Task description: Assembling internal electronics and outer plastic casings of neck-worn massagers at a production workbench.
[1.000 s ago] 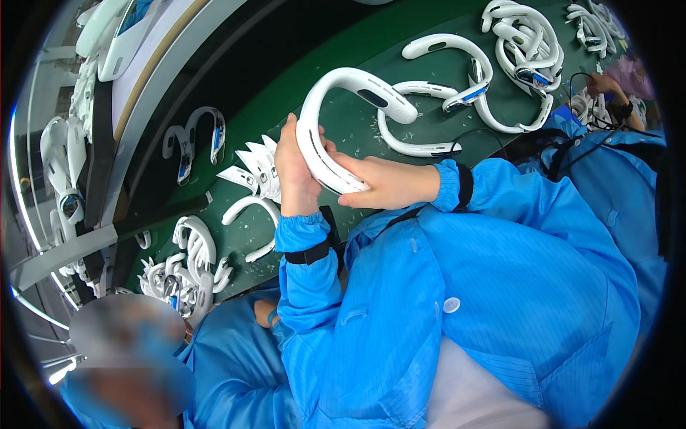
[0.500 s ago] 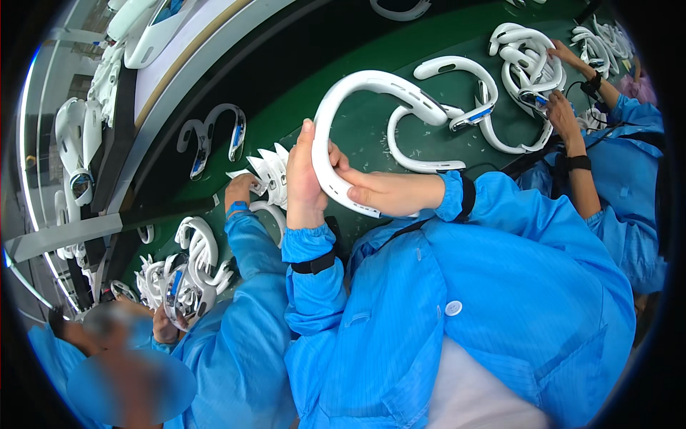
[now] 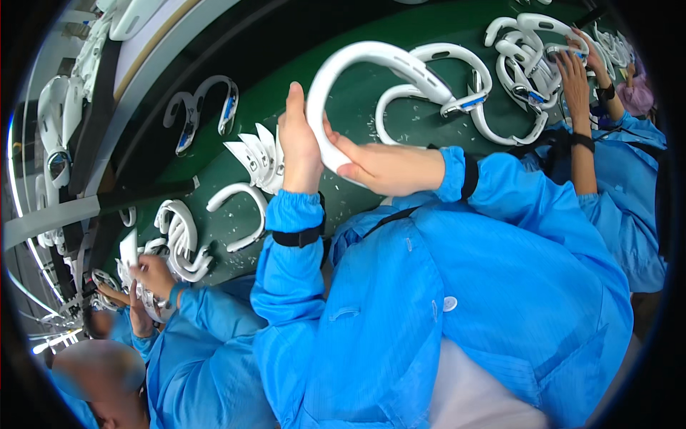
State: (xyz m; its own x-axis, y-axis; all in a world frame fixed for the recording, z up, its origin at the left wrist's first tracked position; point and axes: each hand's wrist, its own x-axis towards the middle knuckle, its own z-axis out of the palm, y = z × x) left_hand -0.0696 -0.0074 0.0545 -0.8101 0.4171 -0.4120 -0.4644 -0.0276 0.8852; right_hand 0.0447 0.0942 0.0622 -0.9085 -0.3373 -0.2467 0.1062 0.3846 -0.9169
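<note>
A white C-shaped neck fan [image 3: 330,86] is held up in front of me, with slots along its curved arm. My left hand [image 3: 300,143] presses against the outer side of its lower left part, one digit pointing up, the other fingers partly hidden behind it. From the inner side, my right hand [image 3: 389,166] grips the lower end, thumb over the shell and fingers around it. The fan's upper arm arches to the right, above the green work surface.
Another white neck fan [image 3: 389,107] lies just beyond my right hand, by a tangled pile [image 3: 525,61]. White pointed pieces [image 3: 257,157] and a curved part [image 3: 246,193] lie to the left. Co-workers' hands [image 3: 153,275] [image 3: 575,82] work on both sides, above the green surface [image 3: 300,68].
My hands and the neck fan sit higher and slightly left in view, still gripped. The left co-worker's hand has left the pointed pieces and holds a white one nearer. The right co-worker's hands have moved up.
</note>
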